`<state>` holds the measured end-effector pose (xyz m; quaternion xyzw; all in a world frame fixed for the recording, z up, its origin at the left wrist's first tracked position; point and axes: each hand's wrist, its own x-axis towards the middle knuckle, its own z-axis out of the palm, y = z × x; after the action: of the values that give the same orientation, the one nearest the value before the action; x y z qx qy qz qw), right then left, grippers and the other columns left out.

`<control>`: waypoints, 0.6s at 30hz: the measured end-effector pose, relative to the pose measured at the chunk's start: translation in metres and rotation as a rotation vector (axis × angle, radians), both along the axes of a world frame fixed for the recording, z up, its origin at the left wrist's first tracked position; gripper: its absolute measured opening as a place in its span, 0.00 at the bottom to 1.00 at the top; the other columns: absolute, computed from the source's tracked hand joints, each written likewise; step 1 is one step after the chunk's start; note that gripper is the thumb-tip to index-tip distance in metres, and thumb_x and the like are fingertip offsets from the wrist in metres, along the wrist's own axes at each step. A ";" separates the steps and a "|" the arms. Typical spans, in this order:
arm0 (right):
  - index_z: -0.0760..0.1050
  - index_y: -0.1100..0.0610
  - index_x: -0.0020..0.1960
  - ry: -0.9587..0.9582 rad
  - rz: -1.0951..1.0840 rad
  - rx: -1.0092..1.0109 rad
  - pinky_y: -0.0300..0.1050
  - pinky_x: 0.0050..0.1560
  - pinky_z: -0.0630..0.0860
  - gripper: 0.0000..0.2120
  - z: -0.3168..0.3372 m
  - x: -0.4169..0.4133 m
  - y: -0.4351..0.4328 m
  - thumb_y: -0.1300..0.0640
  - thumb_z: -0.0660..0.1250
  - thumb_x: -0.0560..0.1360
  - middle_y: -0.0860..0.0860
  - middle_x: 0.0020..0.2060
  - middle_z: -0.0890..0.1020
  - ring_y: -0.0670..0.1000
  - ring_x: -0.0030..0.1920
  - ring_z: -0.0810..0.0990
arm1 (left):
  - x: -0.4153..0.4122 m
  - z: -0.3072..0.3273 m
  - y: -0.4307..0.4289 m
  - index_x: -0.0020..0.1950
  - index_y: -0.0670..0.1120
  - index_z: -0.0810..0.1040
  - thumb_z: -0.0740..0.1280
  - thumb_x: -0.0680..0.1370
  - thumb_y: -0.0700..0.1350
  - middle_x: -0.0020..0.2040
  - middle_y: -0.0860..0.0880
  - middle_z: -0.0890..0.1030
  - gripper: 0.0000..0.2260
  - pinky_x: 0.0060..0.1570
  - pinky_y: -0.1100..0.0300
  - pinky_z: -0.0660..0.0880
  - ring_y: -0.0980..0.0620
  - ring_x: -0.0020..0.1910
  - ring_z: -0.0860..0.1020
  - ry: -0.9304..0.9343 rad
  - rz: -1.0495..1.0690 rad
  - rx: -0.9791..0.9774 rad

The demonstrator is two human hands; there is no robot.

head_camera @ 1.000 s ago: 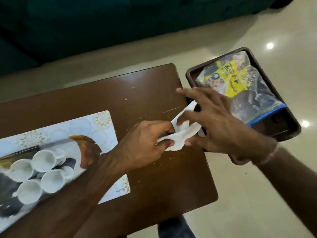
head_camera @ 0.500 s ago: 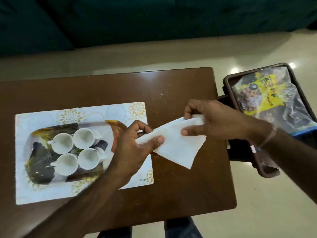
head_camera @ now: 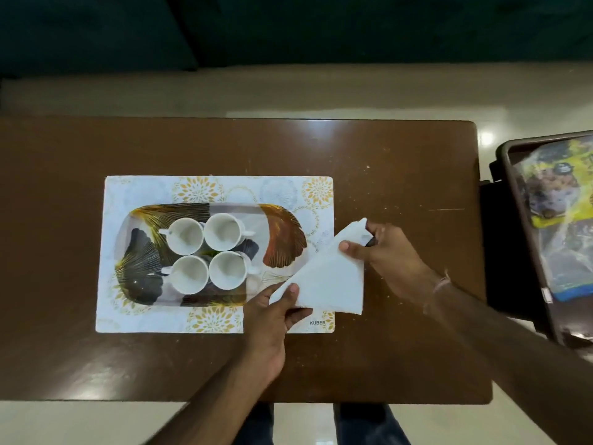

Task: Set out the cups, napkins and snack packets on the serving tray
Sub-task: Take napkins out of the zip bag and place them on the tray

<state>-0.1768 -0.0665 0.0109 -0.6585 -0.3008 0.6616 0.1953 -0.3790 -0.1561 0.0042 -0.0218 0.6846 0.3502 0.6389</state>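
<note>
A white napkin (head_camera: 330, 279), folded into a triangle, is held between both hands over the right end of the serving tray (head_camera: 282, 239). My left hand (head_camera: 272, 313) pinches its lower left corner. My right hand (head_camera: 388, 255) grips its upper right corner. The tray has a leaf pattern in gold, black and brown and carries several white cups (head_camera: 205, 256) grouped near its middle. Snack packets (head_camera: 558, 203) in clear and yellow wrapping lie in a dark brown bin (head_camera: 513, 200) at the right edge.
The tray rests on a white placemat (head_camera: 154, 319) with gold flower prints, on a brown wooden table (head_camera: 401, 162). The bin stands off the table's right side. A dark green sofa (head_camera: 288, 27) runs along the back. My legs show below the table's front edge.
Both hands carried the napkin from beside the bin leftward to the tray's right end, and it went from bunched to spread as a flat triangle. The view swung left.
</note>
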 end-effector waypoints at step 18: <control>0.66 0.52 0.71 -0.895 0.573 0.694 0.58 0.68 0.65 0.27 -0.033 -0.091 -0.026 0.46 0.68 0.75 0.54 0.71 0.68 0.56 0.70 0.66 | -0.046 -0.012 -0.043 0.48 0.49 0.70 0.69 0.74 0.62 0.37 0.53 0.77 0.19 0.30 0.63 0.67 0.53 0.37 0.77 0.905 -0.338 -0.069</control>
<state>-0.2682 -0.0924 -0.0220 -0.6630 -0.7148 0.2121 0.0679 -0.4252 -0.1987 -0.0080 0.2232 0.8990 0.1929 0.3237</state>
